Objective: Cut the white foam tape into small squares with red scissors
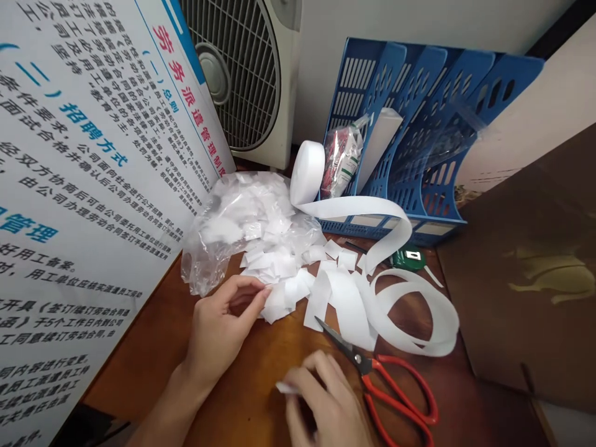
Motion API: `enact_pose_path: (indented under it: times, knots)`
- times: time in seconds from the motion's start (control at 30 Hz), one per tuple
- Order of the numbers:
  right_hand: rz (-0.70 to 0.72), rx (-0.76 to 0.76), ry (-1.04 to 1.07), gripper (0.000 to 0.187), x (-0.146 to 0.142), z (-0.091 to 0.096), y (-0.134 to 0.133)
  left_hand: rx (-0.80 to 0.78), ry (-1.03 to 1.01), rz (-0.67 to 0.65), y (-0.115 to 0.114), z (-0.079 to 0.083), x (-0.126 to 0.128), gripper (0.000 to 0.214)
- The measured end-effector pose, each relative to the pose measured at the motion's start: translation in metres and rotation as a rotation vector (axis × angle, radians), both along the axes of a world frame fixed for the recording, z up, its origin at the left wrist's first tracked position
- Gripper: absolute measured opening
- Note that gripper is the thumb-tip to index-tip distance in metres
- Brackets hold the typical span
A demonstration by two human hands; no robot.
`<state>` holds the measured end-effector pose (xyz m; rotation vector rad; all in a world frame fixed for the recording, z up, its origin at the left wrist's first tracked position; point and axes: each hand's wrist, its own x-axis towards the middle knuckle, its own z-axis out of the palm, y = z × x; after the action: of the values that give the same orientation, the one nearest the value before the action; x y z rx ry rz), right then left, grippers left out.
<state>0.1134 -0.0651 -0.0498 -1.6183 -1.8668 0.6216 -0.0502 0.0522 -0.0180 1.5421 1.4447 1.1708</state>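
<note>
Hands and cut white strip on a wooden surface [251, 397]. Left of centre, the left hand [216, 332] has its thumb and forefinger brought together at the near edge of a heap of cut pieces [274, 261]; whether it grips one cannot be told. At the lower centre, the right hand [328, 403], slightly blurred, pinches a small white piece [287, 388] between thumb and forefinger. The heap occupies the middle of the frame, just in front of a clear plastic bag [200, 264] filled with similar pieces. From a white roll [310, 171] above centre, a long white strip [347, 304] runs rightward and curls in loops right of centre. Scissors [357, 359] with red handles lie at the lower right, beside the right hand, blades slightly parted and tips near the strip. A green tape measure [410, 256] lies near the loops, before a blue file rack [393, 68] at the upper right.
</note>
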Motion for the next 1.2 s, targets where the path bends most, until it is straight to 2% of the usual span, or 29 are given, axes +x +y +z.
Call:
enact_pose_path:
  times: [0.07, 0.13, 0.23, 0.33, 0.43, 0.5, 0.6, 0.73, 0.8, 1.0, 1.07, 1.2]
  knots:
    - [-0.054, 0.033, 0.072, 0.023, -0.006, 0.02, 0.034, 0.059, 0.082, -0.018, 0.007, 0.002, -0.007, 0.006]
    - [-0.185, 0.069, 0.113, 0.025, -0.014, 0.035, 0.066, 0.117, 0.172, -0.009, 0.014, 0.007, -0.011, 0.006]
    - [-0.241, 0.119, 0.173, 0.032, -0.021, 0.044, 0.094, 0.172, 0.264, 0.014, 0.022, 0.013, -0.014, 0.006]
    - [-0.197, 0.164, 0.185, 0.048, -0.017, 0.041, 0.092, 0.182, 0.314, -0.005, 0.027, 0.013, -0.013, 0.004]
    - [-0.178, 0.16, 0.172, 0.032, -0.001, 0.033, 0.072, 0.283, 0.391, -0.037, 0.031, 0.009, -0.01, 0.001]
    - [-0.151, 0.151, 0.139, 0.023, 0.015, 0.028, 0.061, 0.403, 0.436, 0.008, 0.032, 0.006, -0.009, 0.002]
    - [-0.085, 0.196, 0.03, 0.03, 0.045, 0.021, 0.056, 0.49, 0.452, 0.055, 0.033, 0.003, -0.009, 0.006]
    - [0.139, 0.193, -0.18, 0.051, 0.078, 0.016, 0.071, 0.458, 0.453, 0.021, 0.032, -0.002, -0.01, 0.008]
    - [0.203, 0.156, -0.276, 0.057, 0.087, 0.014, 0.083, 0.462, 0.456, 0.042, 0.033, -0.003, -0.01, 0.008]
    - [0.202, 0.091, -0.421, 0.06, 0.087, 0.006, 0.101, 0.498, 0.433, 0.108, 0.028, -0.008, -0.007, 0.012]
    - [0.167, 0.083, -0.399, 0.059, 0.087, 0.004, 0.102, 0.447, 0.371, 0.066, 0.022, -0.012, -0.004, 0.013]
    - [0.074, 0.121, -0.318, 0.037, 0.09, 0.001, 0.105, 0.179, 0.156, -0.167, 0.009, -0.019, 0.006, 0.019]
